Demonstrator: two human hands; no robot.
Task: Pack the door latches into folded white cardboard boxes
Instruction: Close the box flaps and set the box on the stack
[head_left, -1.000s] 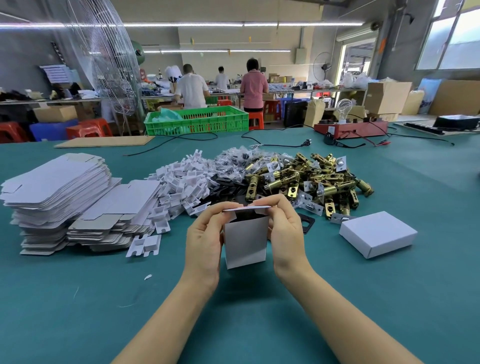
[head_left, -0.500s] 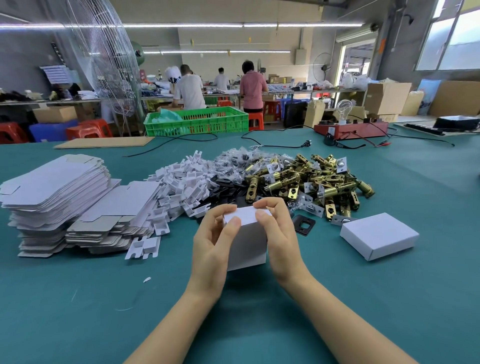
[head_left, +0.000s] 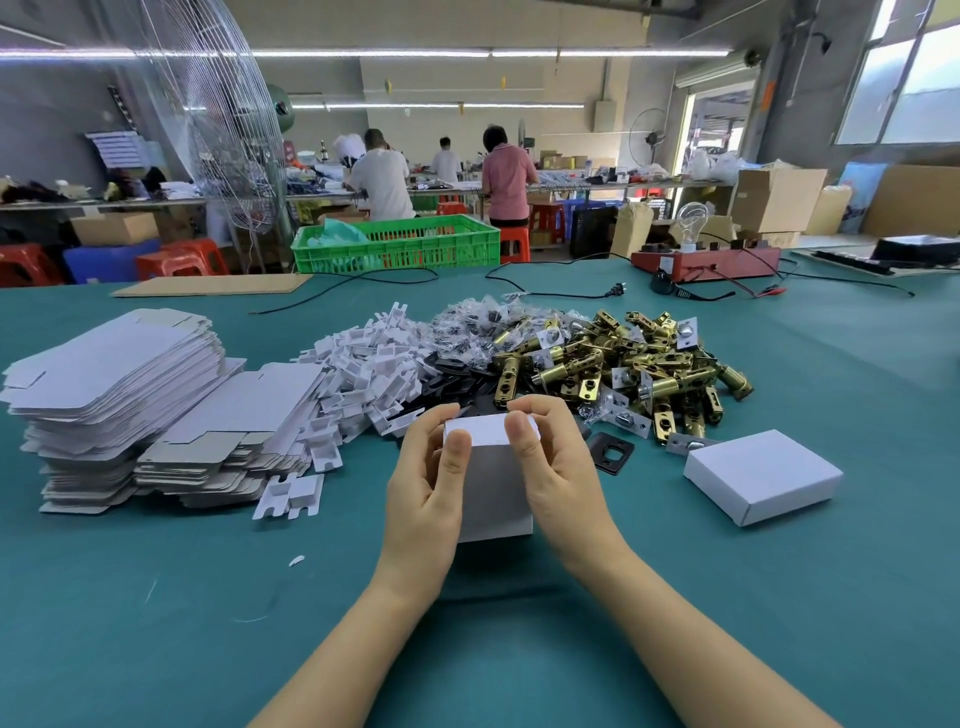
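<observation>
I hold a small upright white cardboard box (head_left: 488, 483) over the teal-covered desk (head_left: 779, 597), my left hand (head_left: 426, 488) wrapped round its left side and my right hand (head_left: 556, 467) round its right, both thumbs pressing the top flap down. Whether a latch is inside, I cannot tell.

The risk, as I judge it, is the flap: if I press unevenly the tuck could buckle or spring back open, and squeezing the thin walls too hard could crush them.

The heap of brass-coloured metal door latches (head_left: 623, 364) lies just beyond my fingers, with a flat black plate (head_left: 609, 451) near my right hand; a careless sweep forward would scatter them. A closed flat white cardboard box (head_left: 761, 475) sits to the right, stacks of unfolded grey-white box blanks (head_left: 119, 384) and a pile of white card inserts (head_left: 358, 374) to the left. Bare desk lies toward me and on the right beyond the closed box.
</observation>
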